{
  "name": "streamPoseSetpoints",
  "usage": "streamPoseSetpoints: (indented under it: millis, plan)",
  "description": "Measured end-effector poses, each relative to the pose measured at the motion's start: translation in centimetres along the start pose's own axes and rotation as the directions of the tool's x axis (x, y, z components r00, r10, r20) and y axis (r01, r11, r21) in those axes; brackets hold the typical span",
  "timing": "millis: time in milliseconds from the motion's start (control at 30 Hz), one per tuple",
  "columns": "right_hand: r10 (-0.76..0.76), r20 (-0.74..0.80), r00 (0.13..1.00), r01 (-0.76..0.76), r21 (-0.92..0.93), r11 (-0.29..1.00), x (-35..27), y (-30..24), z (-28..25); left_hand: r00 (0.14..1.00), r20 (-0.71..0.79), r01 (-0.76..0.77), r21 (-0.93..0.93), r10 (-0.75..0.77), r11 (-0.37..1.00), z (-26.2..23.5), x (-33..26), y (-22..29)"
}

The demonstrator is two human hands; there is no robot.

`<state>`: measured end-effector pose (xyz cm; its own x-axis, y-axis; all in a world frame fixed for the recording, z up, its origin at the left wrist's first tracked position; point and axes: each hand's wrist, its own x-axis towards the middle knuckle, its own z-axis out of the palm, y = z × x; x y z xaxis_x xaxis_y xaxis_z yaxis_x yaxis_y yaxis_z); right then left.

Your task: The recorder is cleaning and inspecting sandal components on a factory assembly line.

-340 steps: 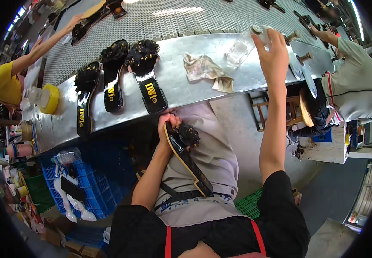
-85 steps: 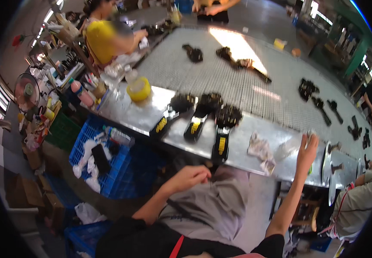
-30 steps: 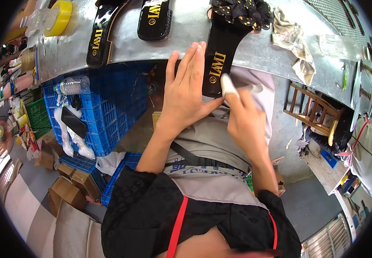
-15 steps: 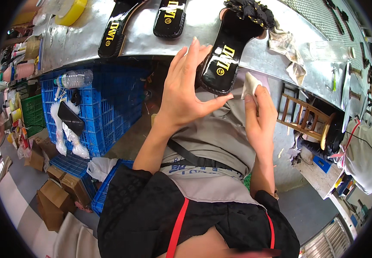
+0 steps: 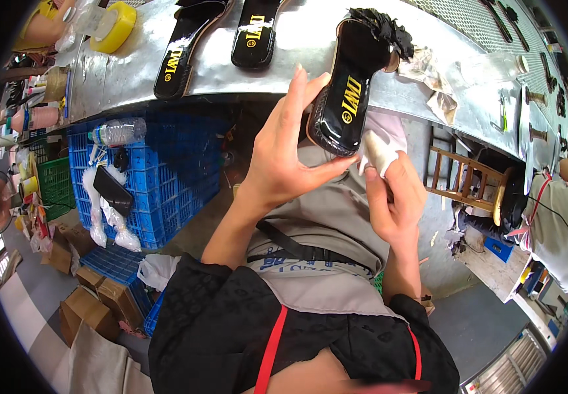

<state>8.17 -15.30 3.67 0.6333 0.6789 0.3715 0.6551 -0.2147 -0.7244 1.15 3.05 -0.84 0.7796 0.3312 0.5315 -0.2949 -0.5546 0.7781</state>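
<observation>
at the left, a smooth, rounded yellow ring [image 5: 114, 31] is set on the shiny metal worktop [image 5: 110, 82], and below it a latticed blue plastic crate [image 5: 145, 180] is seen. next along, an outer sandal [image 5: 175, 69] and a middle sandal [image 5: 253, 43] are laid, both glossy black. the left hand [image 5: 280, 151] is placed around the heel end of the nearest black sandal [image 5: 344, 98], with its fingers spread apart by the left side and the thumb set at the lower edge; whether the sandal is firmly gripped cannot be told. its toe end is held over the worktop, while the heel is left jutting past the front edge. it is judged light, stiff along the sole and slippery on the mirror-like insole, so it would best be grasped by the sole's side edges; the ruffled black trim looks softer and easily crushed. just beside the heel, a soft white cloth [image 5: 379, 152] is clamped between the thumb and fingers of the right hand [image 5: 399, 200]. farther right, a crumpled, stained rag [image 5: 441, 105], a clear, hard-looking bottle [image 5: 494, 69] and, lower down, a slatted wooden stool [image 5: 464, 184] are seen.
</observation>
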Motion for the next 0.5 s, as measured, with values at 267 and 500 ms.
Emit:
streamPoseSetpoints:
  millis: [267,500]
  plan:
    - [0.087,-0.034,0.996,-0.083,0.119,0.990,-1.2,2.1,0.4,0.996,0.081,-0.027,-0.016,0.028,1.000,-0.1,-1.8,0.2]
    - [0.306,0.018,0.952,-0.303,0.199,0.932,-3.1,4.5,0.2,0.992,0.105,-0.081,0.057,0.074,0.995,0.6,-4.1,-0.6]
